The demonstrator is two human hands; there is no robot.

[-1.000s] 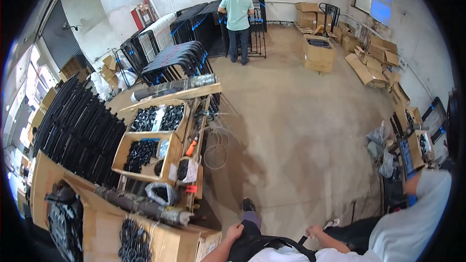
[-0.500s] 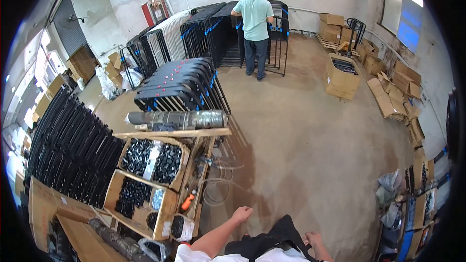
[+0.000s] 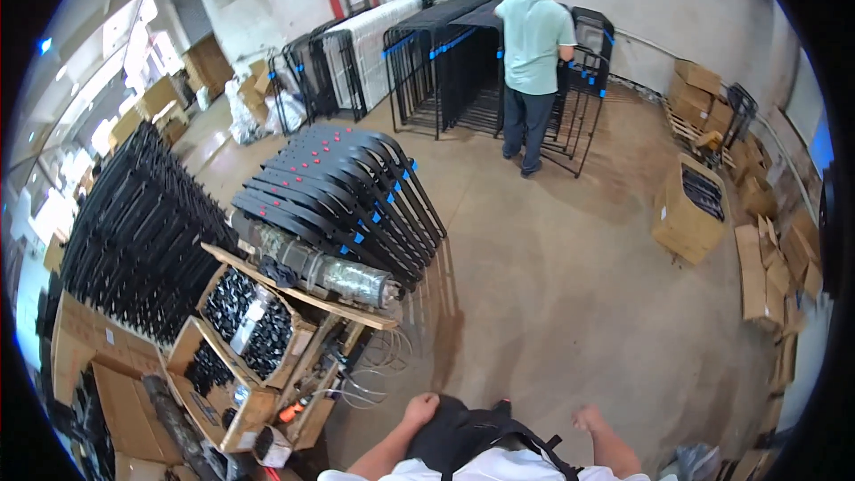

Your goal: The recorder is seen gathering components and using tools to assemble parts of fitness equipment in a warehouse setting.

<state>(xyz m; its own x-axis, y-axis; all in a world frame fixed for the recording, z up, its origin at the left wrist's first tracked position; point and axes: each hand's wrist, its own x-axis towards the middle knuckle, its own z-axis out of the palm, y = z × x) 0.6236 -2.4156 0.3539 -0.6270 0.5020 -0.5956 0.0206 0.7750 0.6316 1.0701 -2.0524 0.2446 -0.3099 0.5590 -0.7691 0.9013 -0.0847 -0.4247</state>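
Note:
My left hand hangs low in front of me beside my dark apron, its fingers curled in and nothing visible in them. On the other side, my right hand is held out over the floor, loosely bent with the fingers slightly apart and holding nothing that I can see. To the left of my left hand stands a wooden workbench with divided wooden bins of small black parts. An orange-handled tool lies at its side, and a wrapped roll rests along its far edge.
Stacked black frames with blue clips stand beyond the bench; more black parts are piled at left. A person in a light green shirt stands at frames by the wall. Cardboard boxes and a pallet jack are at right.
My view has turned left and tilted, so the room's things have shifted in the picture. My right hand has swung forward, and the left has drawn in toward the apron.

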